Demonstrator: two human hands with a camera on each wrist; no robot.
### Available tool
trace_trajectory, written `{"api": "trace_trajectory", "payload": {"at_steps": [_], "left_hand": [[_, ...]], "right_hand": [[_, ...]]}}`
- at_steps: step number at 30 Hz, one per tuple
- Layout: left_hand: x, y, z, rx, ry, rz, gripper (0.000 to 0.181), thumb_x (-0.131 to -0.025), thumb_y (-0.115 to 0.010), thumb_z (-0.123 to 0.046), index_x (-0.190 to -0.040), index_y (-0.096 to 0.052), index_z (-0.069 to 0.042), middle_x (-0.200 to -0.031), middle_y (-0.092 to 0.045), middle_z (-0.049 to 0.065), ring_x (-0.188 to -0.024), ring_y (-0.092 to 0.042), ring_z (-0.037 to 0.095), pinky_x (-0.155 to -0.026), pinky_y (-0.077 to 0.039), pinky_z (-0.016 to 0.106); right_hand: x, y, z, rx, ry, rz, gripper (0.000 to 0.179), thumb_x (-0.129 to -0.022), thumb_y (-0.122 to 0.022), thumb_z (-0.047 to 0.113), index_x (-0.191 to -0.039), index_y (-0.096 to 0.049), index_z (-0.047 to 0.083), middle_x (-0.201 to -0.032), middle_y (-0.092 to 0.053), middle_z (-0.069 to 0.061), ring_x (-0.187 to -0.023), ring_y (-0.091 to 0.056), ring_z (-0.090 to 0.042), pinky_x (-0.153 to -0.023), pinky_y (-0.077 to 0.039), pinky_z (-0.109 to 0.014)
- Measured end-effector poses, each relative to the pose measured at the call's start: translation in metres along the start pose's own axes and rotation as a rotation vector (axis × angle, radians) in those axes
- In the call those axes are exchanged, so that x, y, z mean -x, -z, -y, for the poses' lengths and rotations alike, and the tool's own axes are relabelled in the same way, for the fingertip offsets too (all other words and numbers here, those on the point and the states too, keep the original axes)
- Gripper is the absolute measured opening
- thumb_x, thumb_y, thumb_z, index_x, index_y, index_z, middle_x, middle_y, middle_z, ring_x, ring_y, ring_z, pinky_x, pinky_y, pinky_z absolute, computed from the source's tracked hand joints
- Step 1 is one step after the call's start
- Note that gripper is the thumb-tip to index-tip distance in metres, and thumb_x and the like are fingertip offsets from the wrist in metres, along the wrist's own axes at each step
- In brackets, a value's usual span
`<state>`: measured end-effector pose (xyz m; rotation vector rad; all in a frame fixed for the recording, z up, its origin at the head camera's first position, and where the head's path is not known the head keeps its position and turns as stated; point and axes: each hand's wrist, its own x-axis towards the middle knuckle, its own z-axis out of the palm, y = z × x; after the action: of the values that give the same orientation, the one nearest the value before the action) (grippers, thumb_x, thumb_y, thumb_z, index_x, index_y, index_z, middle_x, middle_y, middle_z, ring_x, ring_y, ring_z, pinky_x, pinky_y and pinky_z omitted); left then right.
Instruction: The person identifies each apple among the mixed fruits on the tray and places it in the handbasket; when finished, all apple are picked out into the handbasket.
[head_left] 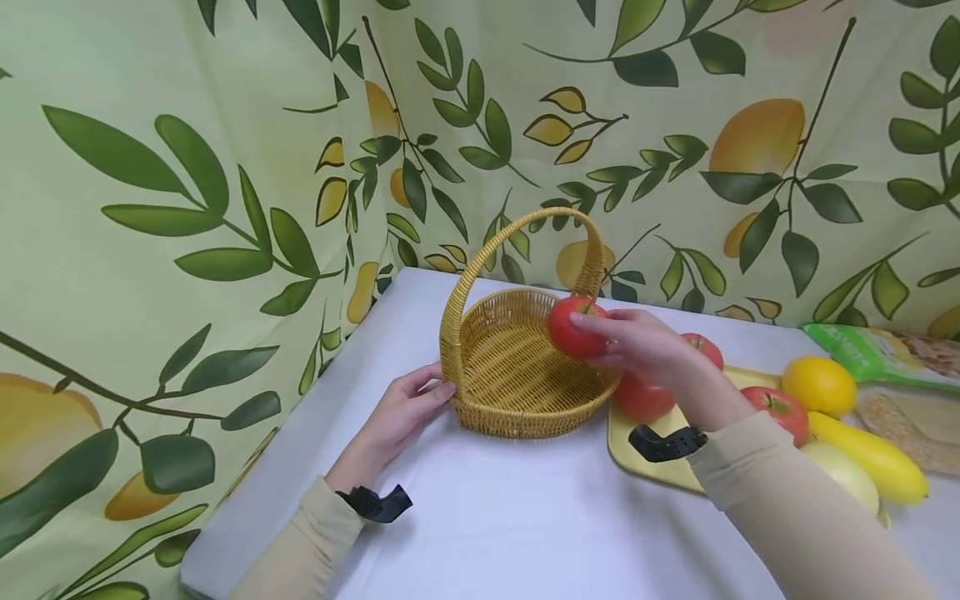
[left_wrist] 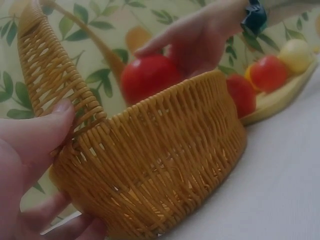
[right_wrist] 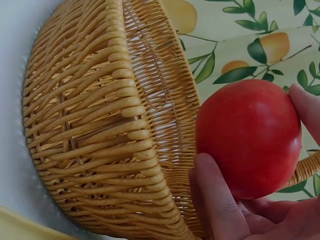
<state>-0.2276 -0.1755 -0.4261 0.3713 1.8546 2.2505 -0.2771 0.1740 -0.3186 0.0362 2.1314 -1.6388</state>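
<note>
The right hand [head_left: 637, 343] grips a round, glossy red fruit [head_left: 570, 327] between thumb and fingers, raised at the two o'clock side of a golden-brown woven wicker basket [head_left: 517, 423]. The left hand [head_left: 396, 417] grips the basket at eight o'clock, thumb against its arched handle [head_left: 451, 333]. Toward four o'clock lies a flat pale-yellow tray [head_left: 622, 440].

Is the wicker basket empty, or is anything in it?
The basket looks empty: only bare weave shows inside, and the right hand holds the red fruit.
</note>
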Motion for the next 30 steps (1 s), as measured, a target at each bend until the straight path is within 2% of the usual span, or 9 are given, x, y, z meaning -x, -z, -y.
{"api": "trace_trajectory", "payload": {"at_steps": [7, 11, 18, 23, 30], "left_hand": [[0.003, 0.001, -0.001, 0.010, 0.018, 0.000, 0.017, -0.097, -0.067, -0.004, -0.110, -0.073, -0.013, -0.147, -0.047, 0.014, -0.127, -0.051, 0.024, -0.105, -0.048, 0.032], [0.004, 0.001, -0.001, 0.008, 0.022, 0.002, 0.016, -0.097, -0.068, -0.004, -0.110, -0.073, -0.013, -0.149, -0.045, 0.015, -0.130, -0.048, 0.025, -0.105, -0.048, 0.031], [0.004, 0.002, -0.002, -0.008, 0.021, 0.011, 0.015, -0.098, -0.068, -0.006, -0.111, -0.073, -0.012, -0.155, -0.040, 0.015, -0.133, -0.045, 0.026, -0.105, -0.048, 0.032], [0.001, 0.003, -0.003, -0.018, 0.009, 0.014, 0.014, -0.097, -0.070, -0.007, -0.109, -0.073, -0.013, -0.153, -0.042, 0.017, -0.129, -0.049, 0.026, -0.105, -0.049, 0.033], [-0.001, 0.004, -0.004, -0.023, 0.018, 0.013, 0.013, -0.097, -0.070, -0.007, -0.107, -0.074, -0.014, -0.154, -0.042, 0.015, -0.129, -0.049, 0.026, -0.104, -0.049, 0.032]], "right_hand": [[-0.003, -0.004, -0.003, 0.027, -0.042, -0.007, 0.122, -0.086, -0.076, 0.060, -0.162, -0.003, -0.001, -0.155, -0.038, -0.023, -0.133, -0.052, -0.037, -0.115, -0.039, -0.049], [-0.003, -0.006, -0.004, 0.042, -0.042, 0.000, 0.120, -0.086, -0.076, 0.060, -0.162, -0.005, -0.001, -0.154, -0.040, -0.022, -0.131, -0.053, -0.036, -0.116, -0.035, -0.053], [-0.005, -0.009, -0.004, -0.005, -0.041, 0.001, 0.119, -0.087, -0.078, 0.056, -0.162, -0.005, 0.001, -0.154, -0.039, -0.021, -0.133, -0.050, -0.038, -0.111, -0.044, -0.046], [-0.009, -0.010, -0.004, -0.063, -0.039, 0.009, 0.118, -0.087, -0.080, 0.051, -0.162, -0.004, 0.000, -0.154, -0.038, -0.022, -0.134, -0.049, -0.039, -0.110, -0.044, -0.048], [-0.018, -0.009, 0.001, -0.050, -0.044, 0.032, 0.116, -0.085, -0.082, 0.050, -0.161, -0.008, 0.001, -0.152, -0.038, -0.022, -0.134, -0.047, -0.038, -0.110, -0.044, -0.048]]}}
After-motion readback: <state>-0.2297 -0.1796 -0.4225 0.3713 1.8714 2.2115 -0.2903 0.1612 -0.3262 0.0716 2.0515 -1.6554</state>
